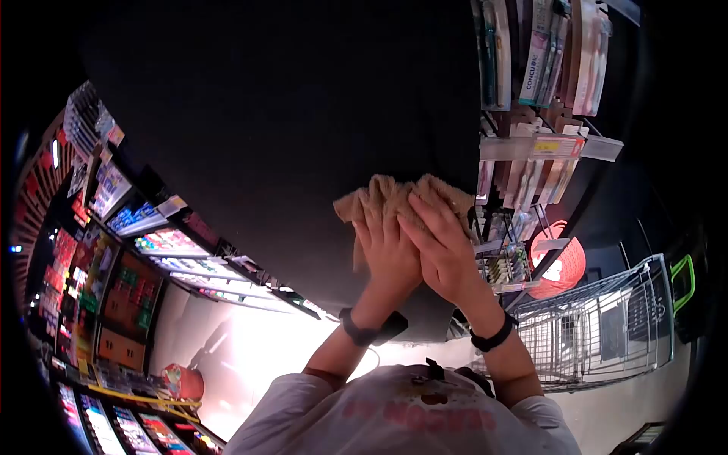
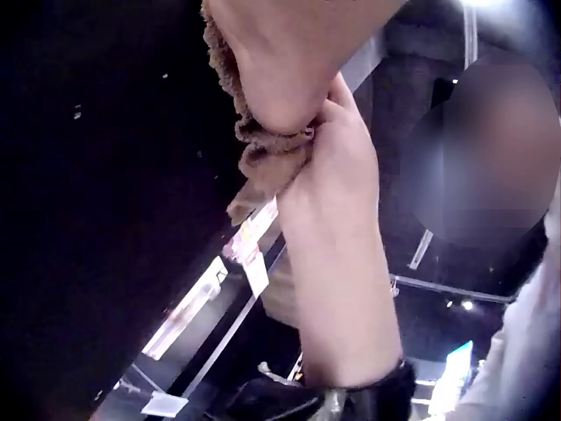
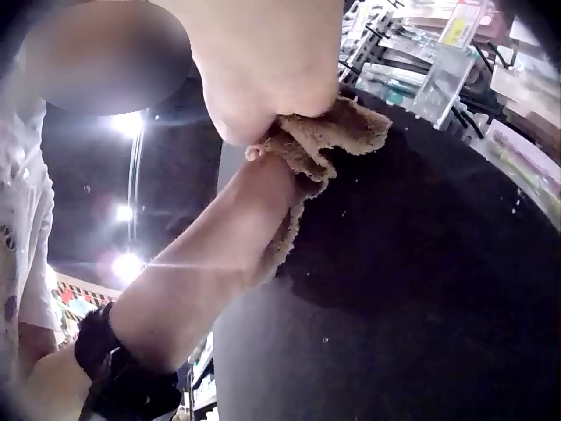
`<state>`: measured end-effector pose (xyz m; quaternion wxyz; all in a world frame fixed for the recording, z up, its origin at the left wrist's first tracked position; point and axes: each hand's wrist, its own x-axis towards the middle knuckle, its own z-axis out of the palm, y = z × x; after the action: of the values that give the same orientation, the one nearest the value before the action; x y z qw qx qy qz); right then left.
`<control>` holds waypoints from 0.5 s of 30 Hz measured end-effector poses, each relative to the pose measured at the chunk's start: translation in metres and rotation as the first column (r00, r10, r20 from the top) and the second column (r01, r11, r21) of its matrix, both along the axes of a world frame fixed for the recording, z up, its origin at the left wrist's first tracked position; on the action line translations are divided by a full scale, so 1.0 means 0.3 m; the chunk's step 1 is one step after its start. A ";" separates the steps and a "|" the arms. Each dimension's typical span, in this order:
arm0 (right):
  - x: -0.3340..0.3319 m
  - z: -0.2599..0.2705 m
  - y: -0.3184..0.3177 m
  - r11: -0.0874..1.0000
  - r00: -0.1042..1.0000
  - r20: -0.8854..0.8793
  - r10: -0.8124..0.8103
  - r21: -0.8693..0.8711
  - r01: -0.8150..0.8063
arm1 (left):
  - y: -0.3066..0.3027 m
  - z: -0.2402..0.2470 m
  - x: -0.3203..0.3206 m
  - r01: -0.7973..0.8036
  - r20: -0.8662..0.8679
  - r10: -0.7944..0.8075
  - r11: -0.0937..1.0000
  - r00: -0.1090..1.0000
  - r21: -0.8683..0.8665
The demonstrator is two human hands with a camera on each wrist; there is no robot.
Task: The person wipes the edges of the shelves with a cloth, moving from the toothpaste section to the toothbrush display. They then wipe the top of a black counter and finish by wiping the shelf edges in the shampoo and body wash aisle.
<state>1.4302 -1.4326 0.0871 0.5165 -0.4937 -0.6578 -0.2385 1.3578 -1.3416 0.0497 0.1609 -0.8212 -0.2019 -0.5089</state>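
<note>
A brown, fuzzy cloth [image 1: 371,199] lies bunched against a broad dark surface [image 1: 288,152]. My left hand [image 1: 390,254] grips it, with the fingertips sunk into its folds. Close beside and partly over the left hand is my right hand [image 1: 447,254], its fingers stretched out and pressing on the cloth. In the left wrist view, the cloth [image 2: 267,171] bulges out under the heels of both hands. From the right wrist, a ragged edge of the cloth [image 3: 351,127] sticks out past the hands. The palms are largely hidden.
To the right, a rack holds packaged toothbrushes [image 1: 542,61] close to the dark surface's edge. A metal shopping cart [image 1: 607,322] and a red basket [image 1: 560,265] stand at the lower right. Lit store shelves [image 1: 174,243] run along the left, with another red basket [image 1: 182,381] on the floor.
</note>
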 end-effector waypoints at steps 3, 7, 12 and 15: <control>0.024 0.074 0.009 0.998 0.998 0.062 0.024 0.057 -0.027 | -0.004 0.079 0.002 0.047 0.030 -0.047 0.999 0.998 -0.019; 0.031 0.270 0.018 0.980 0.997 0.076 -0.001 0.196 -0.014 | -0.016 0.318 -0.005 0.125 0.010 -0.125 0.992 0.992 0.005; 0.050 0.215 0.014 0.967 0.998 0.052 0.040 0.249 -0.052 | -0.023 0.301 0.021 0.106 -0.005 -0.106 0.993 0.994 0.055; 0.038 0.032 -0.005 0.985 1.000 0.006 -0.003 0.175 0.001 | -0.022 0.118 0.024 0.082 -0.039 -0.080 0.996 0.996 0.043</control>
<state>1.4416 -1.4341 0.0968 0.5555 -0.4462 -0.6354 -0.2975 1.3649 -1.3483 0.0850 0.1621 -0.8344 -0.1541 -0.5038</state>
